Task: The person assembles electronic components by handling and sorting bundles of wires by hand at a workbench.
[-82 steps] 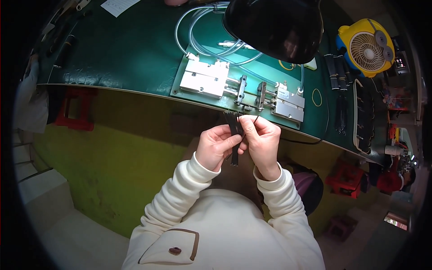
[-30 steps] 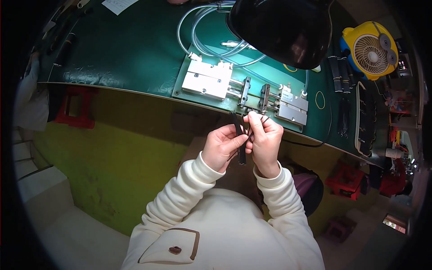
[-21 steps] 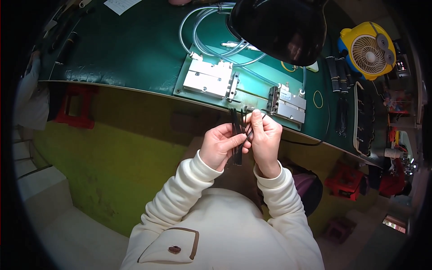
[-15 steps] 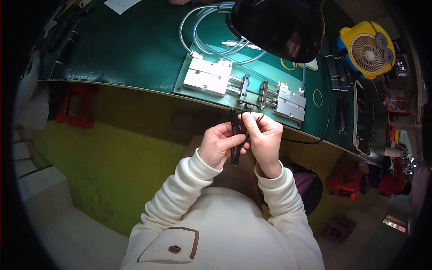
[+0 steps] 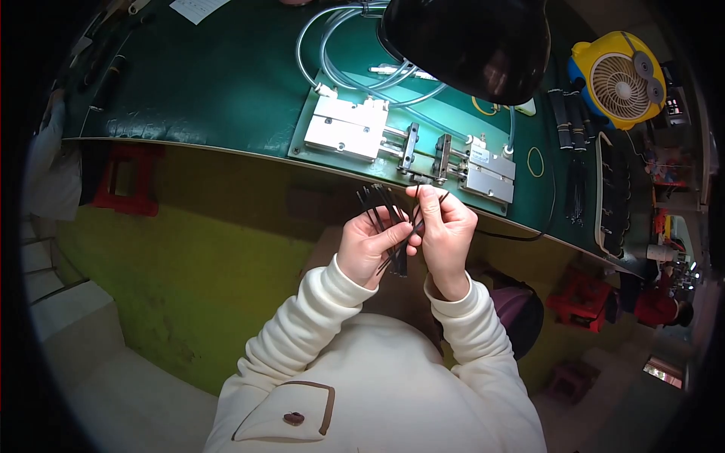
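My left hand (image 5: 364,248) is closed around a fanned bundle of thin black strips (image 5: 380,201), whose ends stick out above and below the fingers. My right hand (image 5: 447,240), just beside it, pinches one or more similar dark strips (image 5: 442,195) between thumb and fingers. Both hands are held in front of the table edge. Just beyond them is a fixture with a left silver block (image 5: 341,130), a right silver block (image 5: 487,178) and two dark upright jaws (image 5: 426,153), a gap between them. Whether the strips are tubes or wires cannot be made out.
A black lamp hood (image 5: 468,45) hangs over the green table (image 5: 219,83). Clear air hoses (image 5: 326,57) loop behind the fixture. At right are bundled black strips (image 5: 568,121), a yellow fan (image 5: 621,84) and a white-edged tray (image 5: 610,196). A red stool (image 5: 127,181) stands at left.
The strips in my left hand have spread from a tight bundle into a fan, their upper ends leaning left. My right hand has shifted only slightly, still pinching.
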A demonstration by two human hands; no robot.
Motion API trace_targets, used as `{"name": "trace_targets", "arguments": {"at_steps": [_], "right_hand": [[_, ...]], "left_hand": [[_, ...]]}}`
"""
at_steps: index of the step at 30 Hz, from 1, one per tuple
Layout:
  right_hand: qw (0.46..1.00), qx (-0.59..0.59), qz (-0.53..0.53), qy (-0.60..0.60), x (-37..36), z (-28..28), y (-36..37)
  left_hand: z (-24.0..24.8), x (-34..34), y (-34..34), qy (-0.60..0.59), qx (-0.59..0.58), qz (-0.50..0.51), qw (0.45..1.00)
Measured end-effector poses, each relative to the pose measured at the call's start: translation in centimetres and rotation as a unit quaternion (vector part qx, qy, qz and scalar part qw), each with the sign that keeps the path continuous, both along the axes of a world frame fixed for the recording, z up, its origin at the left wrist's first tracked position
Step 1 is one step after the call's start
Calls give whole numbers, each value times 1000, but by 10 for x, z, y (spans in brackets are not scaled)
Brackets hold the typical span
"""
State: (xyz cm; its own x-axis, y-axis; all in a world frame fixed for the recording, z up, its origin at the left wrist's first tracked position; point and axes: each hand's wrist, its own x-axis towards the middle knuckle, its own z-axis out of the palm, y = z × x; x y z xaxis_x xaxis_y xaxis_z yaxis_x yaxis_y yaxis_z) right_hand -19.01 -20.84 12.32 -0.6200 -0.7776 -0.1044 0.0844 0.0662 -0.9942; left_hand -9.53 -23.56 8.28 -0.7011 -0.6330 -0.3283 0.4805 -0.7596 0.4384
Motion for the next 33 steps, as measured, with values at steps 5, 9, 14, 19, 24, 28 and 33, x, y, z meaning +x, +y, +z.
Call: {"name": "trace_targets", "arguments": {"at_steps": [5, 9, 14, 19, 24, 28, 33], "right_hand": [[999, -8, 22, -41, -5, -4, 3], [998, 19, 41, -50, -5, 2, -1], [998, 24, 27, -56, -5, 1, -2], [998, 16, 16, -64, -7, -6, -4], [998, 12, 6, -56, -6, -8, -4], [998, 30, -3, -53, -6, -6, -5], [998, 10, 1, -70, -7, -9, -3]], "left_hand": [[-1, -1, 1, 8, -11, 4, 1000], [1, -1, 1, 0, -12, -4, 1000], [1, -1, 0, -10, -4, -6, 1000], [2, -1, -3, -24, -2, -13, 1000], [0, -2, -4, -15, 5, -14, 1000], [0, -3, -4, -14, 6, -12, 1000], [1, -1, -5, -14, -3, -13, 1000]]}}
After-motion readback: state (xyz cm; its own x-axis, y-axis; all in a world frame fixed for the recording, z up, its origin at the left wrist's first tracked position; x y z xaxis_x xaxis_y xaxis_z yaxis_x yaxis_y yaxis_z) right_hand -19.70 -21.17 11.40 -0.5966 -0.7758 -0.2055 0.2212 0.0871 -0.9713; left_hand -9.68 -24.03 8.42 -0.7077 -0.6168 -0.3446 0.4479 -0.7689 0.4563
